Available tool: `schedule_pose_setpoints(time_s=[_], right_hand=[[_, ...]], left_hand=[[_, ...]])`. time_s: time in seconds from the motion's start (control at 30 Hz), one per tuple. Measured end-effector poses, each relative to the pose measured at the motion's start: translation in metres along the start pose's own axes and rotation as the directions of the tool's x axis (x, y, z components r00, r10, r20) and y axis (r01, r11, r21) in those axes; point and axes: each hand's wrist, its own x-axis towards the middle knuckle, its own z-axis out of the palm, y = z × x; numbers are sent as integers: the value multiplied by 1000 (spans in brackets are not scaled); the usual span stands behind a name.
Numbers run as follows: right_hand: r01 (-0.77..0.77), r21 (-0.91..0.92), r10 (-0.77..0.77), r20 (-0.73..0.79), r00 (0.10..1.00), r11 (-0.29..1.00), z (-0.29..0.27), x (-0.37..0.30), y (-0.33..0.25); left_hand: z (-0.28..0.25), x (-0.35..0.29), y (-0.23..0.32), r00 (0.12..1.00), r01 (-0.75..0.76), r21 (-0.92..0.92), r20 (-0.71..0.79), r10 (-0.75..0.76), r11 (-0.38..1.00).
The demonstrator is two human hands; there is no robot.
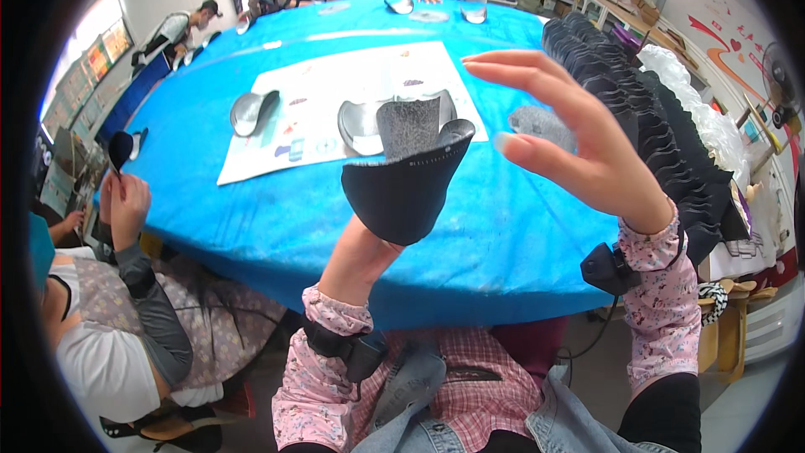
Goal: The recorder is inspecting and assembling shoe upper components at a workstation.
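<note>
A black insole (pixel 398 197) with a deep curved heel and a grey speckled inner face is held up over the near part of the table. My left hand (pixel 375 243) grips it from below; the insole hides most of the fingers. To its right, my right hand (pixel 579 130) is raised with thumb and fingers spread, holding nothing. Beyond that thumb, a grey speckled insole (pixel 541 124) lies on the blue cloth. Behind the held insole, partly covered by it, rest shiny grey cupped pieces (pixel 356 126) on a printed sheet (pixel 302 75).
Another grey cupped piece (pixel 251 113) sits on the sheet's left side. Stacked rows of black insoles (pixel 604 84) line the right edge of the blue-covered table (pixel 503 243). At left, a co-worker's hand (pixel 127 205) holds a dark piece. Several other people are around the far side.
</note>
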Motion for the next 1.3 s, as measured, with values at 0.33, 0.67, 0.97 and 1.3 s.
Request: schedule_pose_setpoints(time_s=[0.33,0.67,0.97,1.3], right_hand=[[85,40,-89,94,992,996,-14,12,1],[144,-34,-140,108,984,989,-13,16,0],[133,-139,-120,97,988,981,-10,13,-11],[121,-236,-92,131,987,964,-5,14,-12]], left_hand=[[40,10,3,969,167,11,181,-166,986],[50,9,-2,969,201,5,144,-200,980],[37,13,-3,955,205,85,200,-218,975],[33,18,-2,973,182,165,113,-202,969]])
